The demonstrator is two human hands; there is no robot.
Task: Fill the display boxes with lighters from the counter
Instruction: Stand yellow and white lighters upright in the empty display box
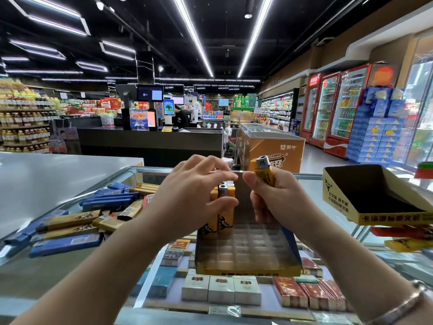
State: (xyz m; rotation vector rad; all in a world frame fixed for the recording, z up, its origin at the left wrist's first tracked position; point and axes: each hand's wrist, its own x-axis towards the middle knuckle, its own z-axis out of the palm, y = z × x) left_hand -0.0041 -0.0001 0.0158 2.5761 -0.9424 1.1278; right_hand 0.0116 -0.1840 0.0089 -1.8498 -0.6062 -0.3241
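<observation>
A yellow display box [248,269] with a clear plastic grid insert stands on the glass counter [328,207] in front of me. Several yellow lighters [225,215] stand upright in its far left slots. My left hand [187,195] hovers over them, thumb touching one and fingers spread loosely above. My right hand [274,198] grips a yellow lighter [263,171] upright above the box's far right side. A second, empty display box [375,195] lies tilted at the right.
Blue and tan flat packs [77,228] lie piled on the counter to the left. Cigarette packs [221,289] show beneath the glass. A yellow pack [403,245] sits under the empty box. A grey countertop [46,179] lies far left, a checkout desk beyond.
</observation>
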